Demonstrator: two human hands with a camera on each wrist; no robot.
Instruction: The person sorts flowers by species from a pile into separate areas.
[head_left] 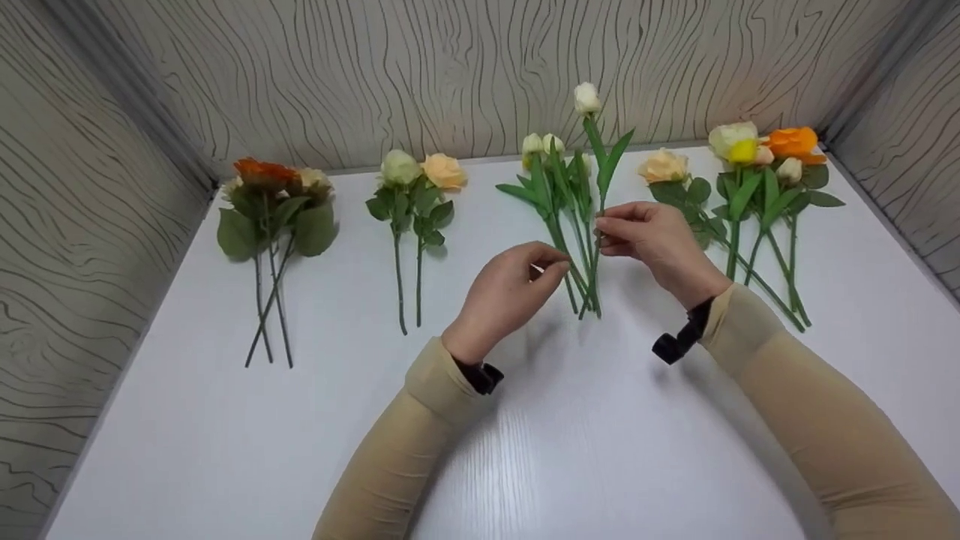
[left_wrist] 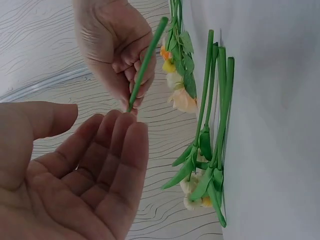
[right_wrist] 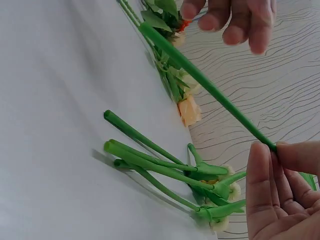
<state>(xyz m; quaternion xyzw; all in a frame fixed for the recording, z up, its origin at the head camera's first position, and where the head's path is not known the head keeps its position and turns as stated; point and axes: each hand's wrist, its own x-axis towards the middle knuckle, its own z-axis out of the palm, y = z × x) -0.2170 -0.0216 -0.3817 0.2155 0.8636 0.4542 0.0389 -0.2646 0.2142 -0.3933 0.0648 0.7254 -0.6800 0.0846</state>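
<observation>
My right hand pinches the green stem of a white tulip between thumb and fingers, its bloom upright above the hand. In the right wrist view the bare lower stem slants out past the fingertips. My left hand is beside it, fingers loosely bent and holding nothing; its palm shows bare in the left wrist view, fingertips close to the held stem. Below and between the hands lies a bunch of white tulips on the table, their stems crossing near the lower ends.
On the white table, a bunch with an orange flower lies at the far left. A pale green rose and a peach rose lie left of centre. Mixed flowers, including an orange one, lie at right. Patterned walls enclose the back and sides.
</observation>
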